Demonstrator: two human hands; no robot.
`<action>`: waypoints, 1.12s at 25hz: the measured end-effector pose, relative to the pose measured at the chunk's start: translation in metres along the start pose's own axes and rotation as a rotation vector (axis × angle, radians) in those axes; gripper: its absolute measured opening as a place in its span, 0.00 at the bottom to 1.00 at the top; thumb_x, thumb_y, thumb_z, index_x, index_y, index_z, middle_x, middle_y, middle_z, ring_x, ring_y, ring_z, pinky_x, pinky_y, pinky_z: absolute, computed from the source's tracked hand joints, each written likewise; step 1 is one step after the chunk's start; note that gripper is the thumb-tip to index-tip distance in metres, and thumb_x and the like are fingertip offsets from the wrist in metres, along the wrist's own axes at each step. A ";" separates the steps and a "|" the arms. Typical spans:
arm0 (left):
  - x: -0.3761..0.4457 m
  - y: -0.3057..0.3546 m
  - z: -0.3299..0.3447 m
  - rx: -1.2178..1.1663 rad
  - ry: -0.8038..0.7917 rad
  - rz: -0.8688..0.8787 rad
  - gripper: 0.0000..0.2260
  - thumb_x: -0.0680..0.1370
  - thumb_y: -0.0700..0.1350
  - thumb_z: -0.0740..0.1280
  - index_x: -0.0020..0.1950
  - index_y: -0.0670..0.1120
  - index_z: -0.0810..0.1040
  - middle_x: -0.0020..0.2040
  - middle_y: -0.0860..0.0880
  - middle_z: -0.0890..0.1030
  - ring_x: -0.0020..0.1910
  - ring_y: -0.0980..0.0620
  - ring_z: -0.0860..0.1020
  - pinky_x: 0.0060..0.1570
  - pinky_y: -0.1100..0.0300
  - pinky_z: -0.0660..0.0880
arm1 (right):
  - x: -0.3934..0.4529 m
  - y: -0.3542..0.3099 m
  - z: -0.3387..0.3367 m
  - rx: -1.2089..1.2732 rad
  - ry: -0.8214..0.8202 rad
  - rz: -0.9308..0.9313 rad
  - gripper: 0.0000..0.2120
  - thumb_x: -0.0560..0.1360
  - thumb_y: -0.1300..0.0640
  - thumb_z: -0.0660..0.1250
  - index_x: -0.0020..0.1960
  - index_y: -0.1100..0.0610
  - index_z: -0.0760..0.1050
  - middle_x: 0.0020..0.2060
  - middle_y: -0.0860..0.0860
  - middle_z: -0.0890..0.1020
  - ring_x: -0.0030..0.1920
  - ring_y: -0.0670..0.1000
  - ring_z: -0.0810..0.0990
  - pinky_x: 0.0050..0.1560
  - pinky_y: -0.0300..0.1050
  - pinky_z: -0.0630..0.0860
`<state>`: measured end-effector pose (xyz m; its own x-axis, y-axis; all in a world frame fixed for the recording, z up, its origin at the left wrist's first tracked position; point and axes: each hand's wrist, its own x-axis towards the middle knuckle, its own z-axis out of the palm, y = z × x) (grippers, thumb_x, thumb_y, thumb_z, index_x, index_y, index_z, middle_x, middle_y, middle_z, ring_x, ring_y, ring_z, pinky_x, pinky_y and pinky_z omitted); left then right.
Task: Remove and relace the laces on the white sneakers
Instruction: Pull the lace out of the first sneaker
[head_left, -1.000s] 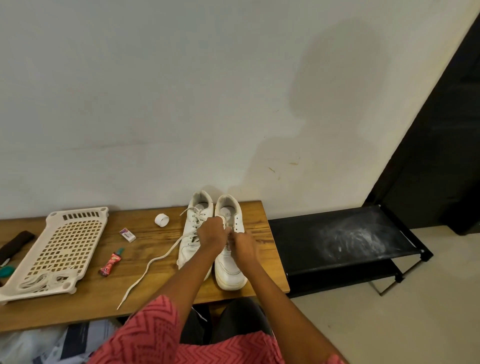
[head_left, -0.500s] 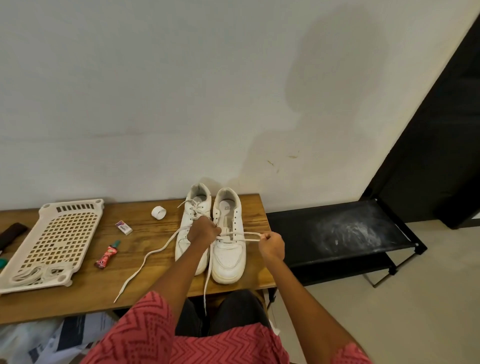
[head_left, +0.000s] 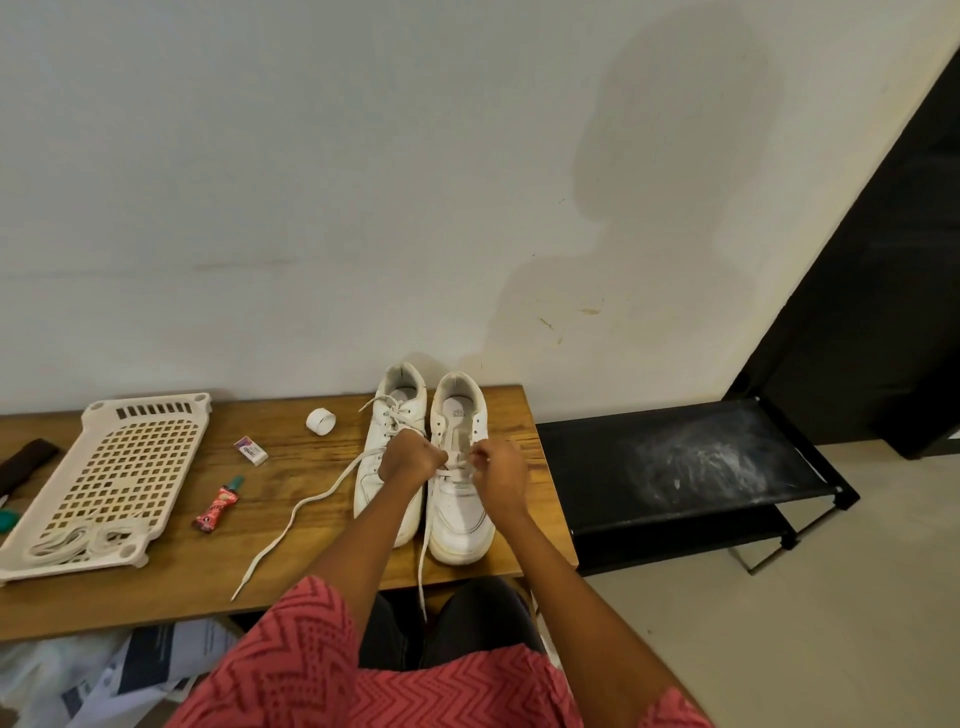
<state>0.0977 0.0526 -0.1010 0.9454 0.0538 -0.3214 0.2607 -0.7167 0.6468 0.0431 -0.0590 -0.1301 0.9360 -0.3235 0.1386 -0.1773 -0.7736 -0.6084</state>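
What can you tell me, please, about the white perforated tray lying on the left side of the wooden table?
The white perforated tray looks like moulded plastic, rectangular with rounded corner lugs. Its floor is a grid of small square holes, and a row of narrow slots runs along the far end. It lies flat on the wooden table, angled so its far end leans rightward, its near corner close to the table's front edge. A loose bundle of white laces rests in its near end. Neither hand touches it.

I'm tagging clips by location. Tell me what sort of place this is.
Probably a room at home, perhaps near an entryway: a wooden table against a plain stained wall, a low black shoe-rack-style shelf beside it, and household clutter such as a plastic basket tray.
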 end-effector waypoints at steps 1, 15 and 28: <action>-0.001 0.000 0.001 0.014 0.004 0.001 0.07 0.70 0.45 0.72 0.39 0.41 0.80 0.37 0.45 0.80 0.40 0.46 0.80 0.36 0.57 0.71 | -0.001 0.005 0.000 0.094 0.071 0.124 0.06 0.76 0.62 0.65 0.50 0.57 0.80 0.46 0.52 0.82 0.52 0.51 0.77 0.43 0.38 0.71; 0.004 0.001 -0.003 0.113 -0.014 0.016 0.13 0.70 0.48 0.72 0.47 0.39 0.79 0.47 0.43 0.82 0.49 0.44 0.80 0.44 0.54 0.74 | 0.002 0.025 -0.017 0.284 0.361 0.462 0.08 0.75 0.62 0.65 0.50 0.56 0.81 0.45 0.53 0.82 0.51 0.54 0.78 0.41 0.44 0.75; 0.006 -0.003 -0.001 0.081 -0.038 0.015 0.12 0.70 0.48 0.72 0.46 0.40 0.81 0.44 0.43 0.83 0.46 0.44 0.81 0.41 0.55 0.74 | 0.000 0.006 -0.005 0.053 0.133 0.082 0.09 0.76 0.64 0.64 0.53 0.56 0.80 0.47 0.53 0.82 0.51 0.50 0.75 0.43 0.41 0.73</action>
<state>0.1026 0.0559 -0.1038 0.9405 0.0172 -0.3395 0.2287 -0.7709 0.5945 0.0405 -0.0664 -0.1296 0.8699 -0.4565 0.1869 -0.2319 -0.7128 -0.6620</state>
